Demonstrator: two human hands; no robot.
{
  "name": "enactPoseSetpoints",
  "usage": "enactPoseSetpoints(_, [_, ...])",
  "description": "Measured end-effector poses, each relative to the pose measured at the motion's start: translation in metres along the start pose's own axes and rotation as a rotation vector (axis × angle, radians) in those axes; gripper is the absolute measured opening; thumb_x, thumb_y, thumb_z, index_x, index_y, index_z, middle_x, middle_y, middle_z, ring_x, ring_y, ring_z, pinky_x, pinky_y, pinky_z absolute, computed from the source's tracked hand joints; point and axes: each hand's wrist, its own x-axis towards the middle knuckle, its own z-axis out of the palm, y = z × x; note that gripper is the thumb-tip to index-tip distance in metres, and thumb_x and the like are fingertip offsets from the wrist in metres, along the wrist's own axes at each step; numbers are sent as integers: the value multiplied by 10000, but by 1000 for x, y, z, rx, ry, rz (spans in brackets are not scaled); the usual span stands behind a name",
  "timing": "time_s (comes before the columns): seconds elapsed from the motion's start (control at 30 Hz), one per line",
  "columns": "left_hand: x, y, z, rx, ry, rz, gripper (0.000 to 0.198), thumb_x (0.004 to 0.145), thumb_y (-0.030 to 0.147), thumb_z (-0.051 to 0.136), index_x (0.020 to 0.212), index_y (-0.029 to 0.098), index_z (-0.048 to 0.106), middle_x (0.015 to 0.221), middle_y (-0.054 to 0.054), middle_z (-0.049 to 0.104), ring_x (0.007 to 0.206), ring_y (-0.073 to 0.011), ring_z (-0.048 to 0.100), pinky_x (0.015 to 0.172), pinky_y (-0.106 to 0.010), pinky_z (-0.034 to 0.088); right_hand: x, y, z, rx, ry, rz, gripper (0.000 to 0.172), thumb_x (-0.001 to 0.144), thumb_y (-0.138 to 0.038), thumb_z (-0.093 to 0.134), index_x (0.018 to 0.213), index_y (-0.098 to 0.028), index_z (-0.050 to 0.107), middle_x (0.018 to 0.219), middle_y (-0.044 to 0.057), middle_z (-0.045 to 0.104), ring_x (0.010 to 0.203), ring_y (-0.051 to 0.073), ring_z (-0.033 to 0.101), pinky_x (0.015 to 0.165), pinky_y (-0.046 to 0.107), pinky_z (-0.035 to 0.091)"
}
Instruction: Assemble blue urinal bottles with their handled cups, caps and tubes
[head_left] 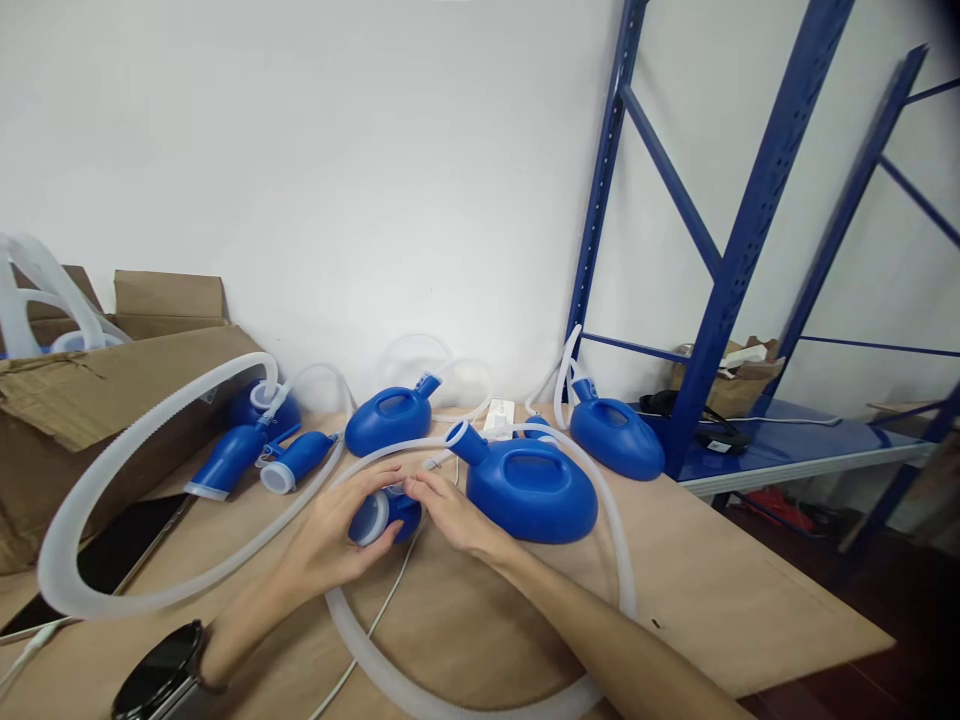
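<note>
- The left hand [330, 535] cups a small blue funnel piece [379, 517] just below the frame's centre, fingers curled around it.
- The right hand [450, 512] pinches the piece's top edge.
- A blue flat bottle [532, 490] sits just right of both hands.
- A white ribbed hose [150, 420] loops across the left.
</note>
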Motion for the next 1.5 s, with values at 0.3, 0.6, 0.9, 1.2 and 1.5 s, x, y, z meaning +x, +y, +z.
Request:
enactPoseSetpoints(0.3, [-4, -12, 3, 52, -37, -46, 556, 897, 299, 663, 1435, 227, 538, 1363, -110, 685, 1215, -279, 681, 1052, -399, 549, 5, 4, -1, 122, 19, 3, 329, 933, -450, 549, 705, -228, 635, 768, 13, 584, 823, 211, 570, 836, 354, 468])
enactPoseSetpoints(0.6, [-4, -11, -3, -6, -122, -145, 689, 899, 374, 685, 1522, 249, 420, 1437, -131, 626, 1284, -301, 632, 1095, -453, 511, 0, -3, -1, 171, 7, 27, 380, 897, -561, 678, 1117, -253, 711, 1134, 30, 677, 1118, 229, 589, 1026, 367, 441])
enactPoseSetpoints(0.9, [-9, -25, 7, 25, -127, -336, 562, 927, 466, 627, 1413, 204, 521, 1353, -144, 676, 1226, -330, 663, 1027, -479, 545, 3, 3, -1, 80, 41, -46, 348, 927, -546, 643, 1018, -223, 734, 1082, 51, 724, 1110, 254, 629, 1035, 388, 449])
enactPoseSetpoints(1.2, [-8, -25, -4, -68, -241, -203, 556, 933, 366, 644, 1452, 234, 493, 1422, -137, 624, 1285, -324, 616, 1081, -468, 509, -6, -10, -17, -108, -96, -179, 336, 934, -550, 641, 1037, -252, 756, 1062, 42, 743, 1020, 246, 659, 928, 375, 494])
enactPoseSetpoints(1.5, [5, 2, -12, -123, -345, -43, 658, 925, 307, 662, 1537, 316, 421, 1558, -108, 508, 1410, -316, 508, 1154, -527, 439, 5, 7, -27, 246, -152, 74, 678, 805, -833, 581, 928, -186, 744, 851, 46, 699, 598, 111, 475, 553, 233, 345])
